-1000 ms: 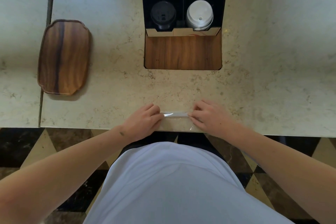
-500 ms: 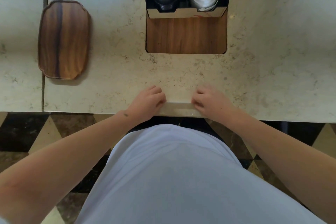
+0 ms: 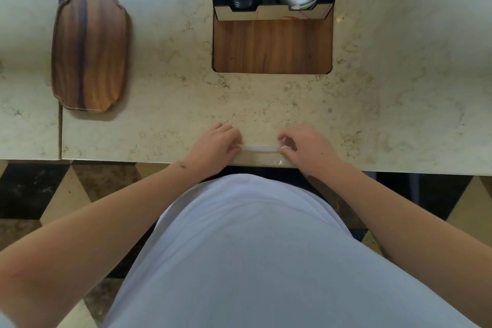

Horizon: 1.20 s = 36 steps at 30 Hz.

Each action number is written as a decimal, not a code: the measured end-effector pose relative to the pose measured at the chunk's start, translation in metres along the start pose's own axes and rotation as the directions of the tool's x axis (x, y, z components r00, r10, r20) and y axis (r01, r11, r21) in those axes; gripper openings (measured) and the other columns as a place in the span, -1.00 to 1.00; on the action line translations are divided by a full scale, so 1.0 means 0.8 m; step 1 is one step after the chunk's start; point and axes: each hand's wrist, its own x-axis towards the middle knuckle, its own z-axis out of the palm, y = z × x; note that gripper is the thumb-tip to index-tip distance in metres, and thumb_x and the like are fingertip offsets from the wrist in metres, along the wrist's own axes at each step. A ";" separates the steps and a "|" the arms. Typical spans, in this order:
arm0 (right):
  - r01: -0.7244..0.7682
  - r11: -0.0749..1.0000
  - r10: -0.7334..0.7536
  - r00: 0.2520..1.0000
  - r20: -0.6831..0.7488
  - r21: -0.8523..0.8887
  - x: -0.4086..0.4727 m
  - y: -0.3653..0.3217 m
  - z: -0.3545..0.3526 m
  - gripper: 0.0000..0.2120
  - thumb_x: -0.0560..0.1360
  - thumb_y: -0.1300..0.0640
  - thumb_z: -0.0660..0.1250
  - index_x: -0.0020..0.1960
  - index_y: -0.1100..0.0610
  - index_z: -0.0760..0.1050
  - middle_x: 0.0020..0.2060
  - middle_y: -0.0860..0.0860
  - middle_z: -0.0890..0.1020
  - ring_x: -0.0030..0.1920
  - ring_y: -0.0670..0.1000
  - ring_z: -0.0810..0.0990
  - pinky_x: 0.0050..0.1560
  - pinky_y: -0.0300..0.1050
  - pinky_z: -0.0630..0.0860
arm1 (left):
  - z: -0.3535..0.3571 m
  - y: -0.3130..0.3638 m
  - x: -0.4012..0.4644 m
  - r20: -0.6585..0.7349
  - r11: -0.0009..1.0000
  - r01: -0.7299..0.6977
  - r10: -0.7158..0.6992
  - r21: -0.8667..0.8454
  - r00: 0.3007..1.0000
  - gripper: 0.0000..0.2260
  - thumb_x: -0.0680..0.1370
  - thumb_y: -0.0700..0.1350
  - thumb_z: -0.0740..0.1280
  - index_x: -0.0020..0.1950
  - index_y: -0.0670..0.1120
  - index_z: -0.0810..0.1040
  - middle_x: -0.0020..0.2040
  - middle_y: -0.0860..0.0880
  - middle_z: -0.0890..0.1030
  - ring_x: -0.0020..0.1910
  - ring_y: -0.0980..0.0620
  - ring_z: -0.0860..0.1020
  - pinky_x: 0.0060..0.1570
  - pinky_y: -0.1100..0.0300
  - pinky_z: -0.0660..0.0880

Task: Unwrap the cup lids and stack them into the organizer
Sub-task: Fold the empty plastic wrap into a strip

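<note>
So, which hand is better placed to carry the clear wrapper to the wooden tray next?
Probably the left hand: it pinches one end of the clear wrapper, and the wooden tray lies on its side. The right hand would have to cross over.

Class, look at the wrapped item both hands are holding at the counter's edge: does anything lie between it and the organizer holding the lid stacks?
Nothing visible does. Bare counter separates the clear wrapper, pinched by left hand and right hand, from the organizer. The wooden tray sits off left.
</note>
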 end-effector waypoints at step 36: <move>-0.194 0.939 0.196 0.980 0.020 0.283 -0.028 -0.012 -0.055 -0.78 0.65 0.03 0.27 -0.15 0.03 0.55 -0.30 -0.08 0.58 -0.27 -0.05 0.53 -0.24 -0.08 0.43 | -0.023 0.103 0.088 0.296 0.988 -0.001 0.047 -0.153 0.954 -0.89 0.67 -0.08 0.26 0.07 0.00 0.59 -0.13 0.12 0.63 -0.13 0.09 0.59 -0.16 0.18 0.50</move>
